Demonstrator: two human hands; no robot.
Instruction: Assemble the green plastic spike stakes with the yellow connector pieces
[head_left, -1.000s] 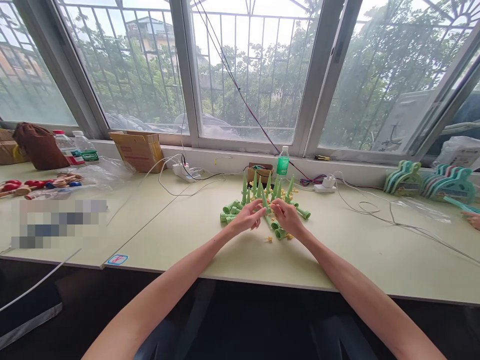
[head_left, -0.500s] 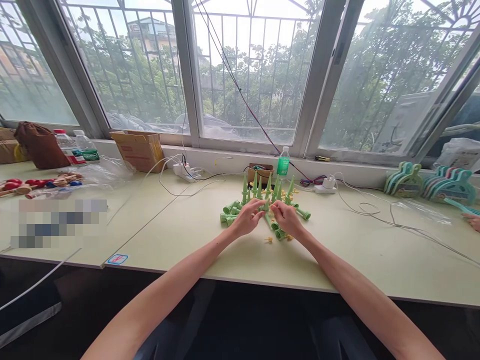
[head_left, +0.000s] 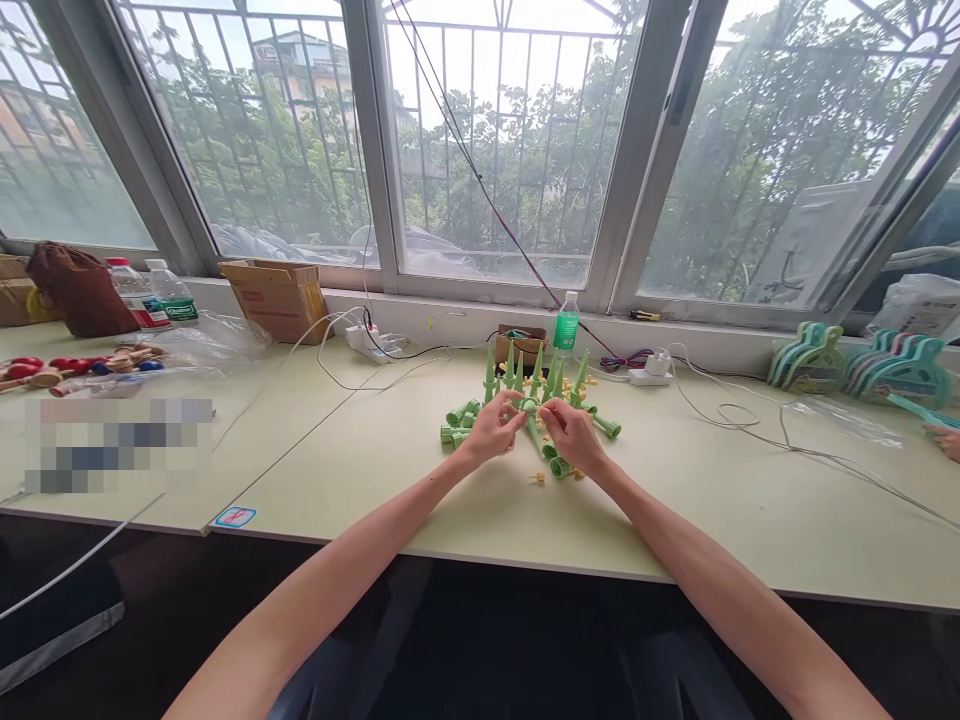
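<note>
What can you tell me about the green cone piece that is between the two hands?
The green cone piece looks like light green plastic, long and tapered. It is tilted, and its upper end is pinched between the fingertips of the left hand and the right hand, above the pale table. Similar upright cones stand behind it. Its lower end is hard to separate from the other cones lying there.

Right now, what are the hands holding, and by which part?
A green cone, pinched at its upper end between fingertips of the left hand and the right hand.
</note>
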